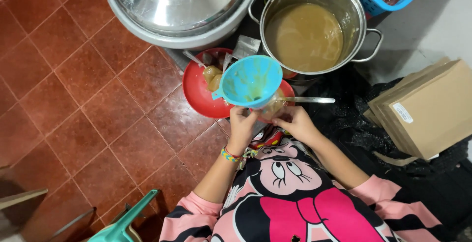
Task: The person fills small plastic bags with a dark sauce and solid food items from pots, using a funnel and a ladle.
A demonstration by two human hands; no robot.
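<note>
Both my hands hold a small clear bag under a blue funnel, above a red plate.

The bag (272, 108) of brownish liquid sits between my hands, with the blue funnel (250, 81) standing in its mouth. My left hand (242, 125) is closed on the bag's left side, and my right hand (295, 122) pinches its right side. Beneath lies the red plate (199, 92), carrying more filled bags and a metal spoon (307, 100). Just beyond stands a steel pot (314, 26) of brown liquid, beside a large lidded pot (179, 6). Cardboard boxes (425, 109) rest at right, on the tiled floor (73, 85).
</note>
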